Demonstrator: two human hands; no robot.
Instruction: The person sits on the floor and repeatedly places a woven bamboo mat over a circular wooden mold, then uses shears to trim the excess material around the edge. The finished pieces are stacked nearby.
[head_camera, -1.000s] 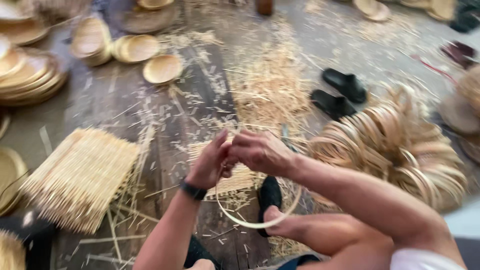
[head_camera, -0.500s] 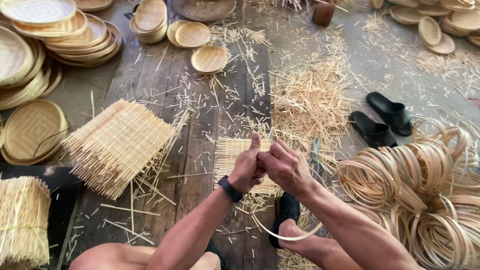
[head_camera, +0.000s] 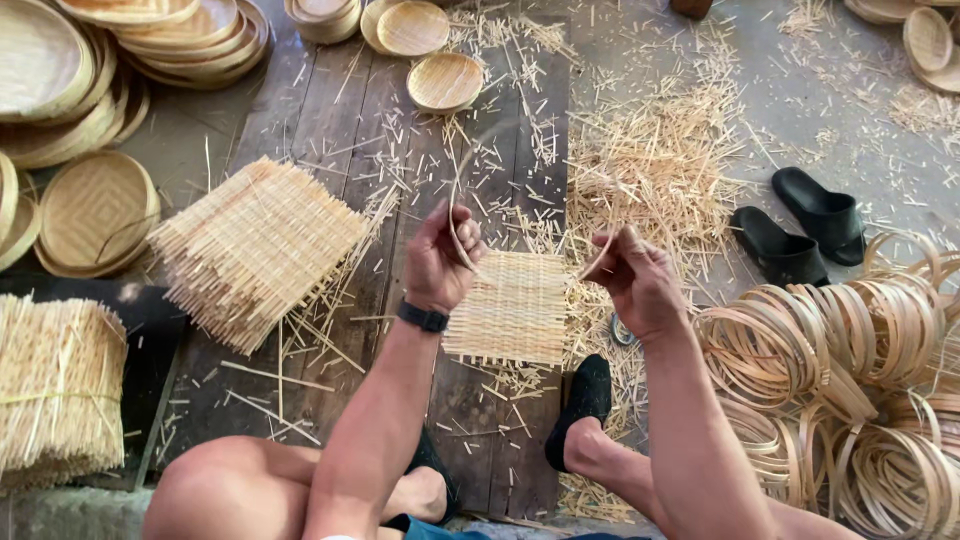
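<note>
My left hand (head_camera: 440, 258) and my right hand (head_camera: 636, 283) each pinch one end of a thin bamboo strip (head_camera: 462, 172), which bows upward away from me in a blurred arc. The hands are held apart above a small square woven bamboo mat (head_camera: 512, 310) lying on the wooden planks. A black watch band sits on my left wrist. My bent legs and a black-socked foot (head_camera: 583, 405) show at the bottom.
A stack of woven mats (head_camera: 255, 248) lies left, a straw bundle (head_camera: 55, 385) far left. Round woven trays (head_camera: 95, 210) and small bowls (head_camera: 445, 82) sit at the top. Bamboo hoops (head_camera: 850, 350) pile right, beside black sandals (head_camera: 800, 230). Scraps litter the floor.
My hands were together, closing the strip into a loop low near my lap. Now they have separated and the strip has sprung open, arcing upward.
</note>
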